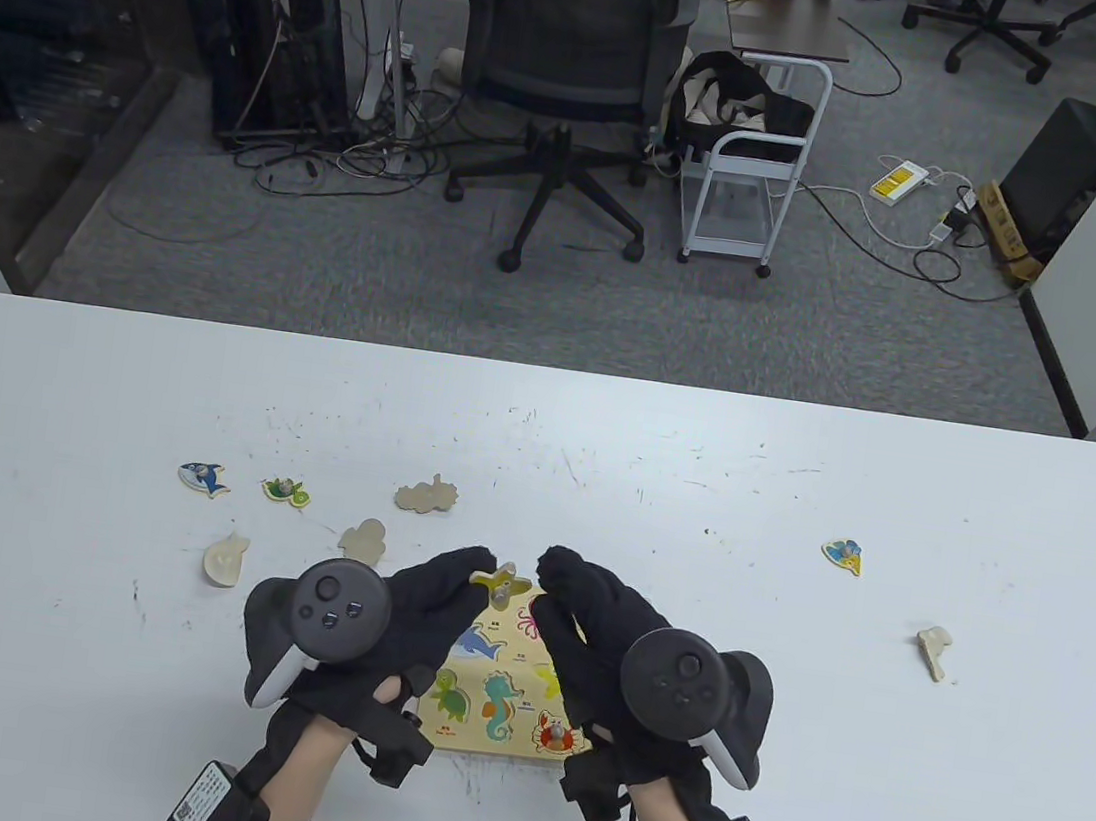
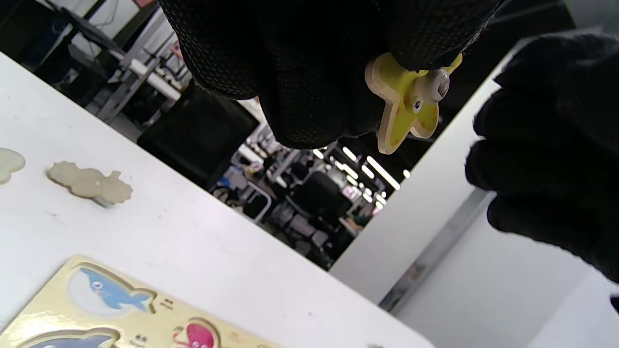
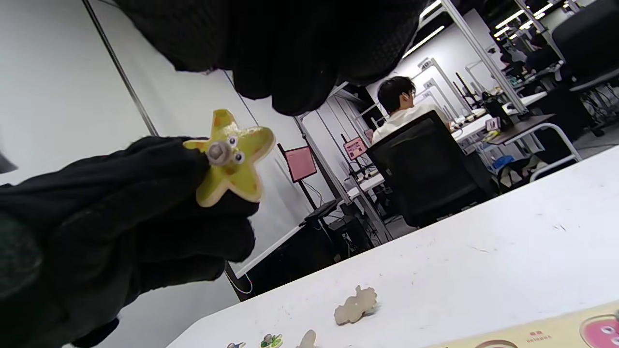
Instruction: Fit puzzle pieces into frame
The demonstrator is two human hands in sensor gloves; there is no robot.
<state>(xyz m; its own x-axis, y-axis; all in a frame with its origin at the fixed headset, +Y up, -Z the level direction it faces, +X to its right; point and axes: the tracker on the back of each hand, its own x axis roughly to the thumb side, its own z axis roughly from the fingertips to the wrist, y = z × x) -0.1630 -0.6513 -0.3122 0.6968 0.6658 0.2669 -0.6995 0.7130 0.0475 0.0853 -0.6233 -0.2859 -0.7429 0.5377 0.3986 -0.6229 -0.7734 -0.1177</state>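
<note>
Hands: left hand [image 1: 426, 606] pinches the yellow starfish piece [image 1: 502, 582]; right hand [image 1: 580, 627] loosely curled, holding nothing.

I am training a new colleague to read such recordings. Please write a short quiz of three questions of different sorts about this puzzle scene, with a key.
1. True or false: the left hand pinches the yellow starfish piece above the puzzle board.
2. Which hand holds nothing? A) left B) right C) both
3. Fill in: the blue shark piece lies on the table to the ____ of the board, as the table view shows it.

Key: 1 true; 2 B, the right hand; 3 left.
</note>
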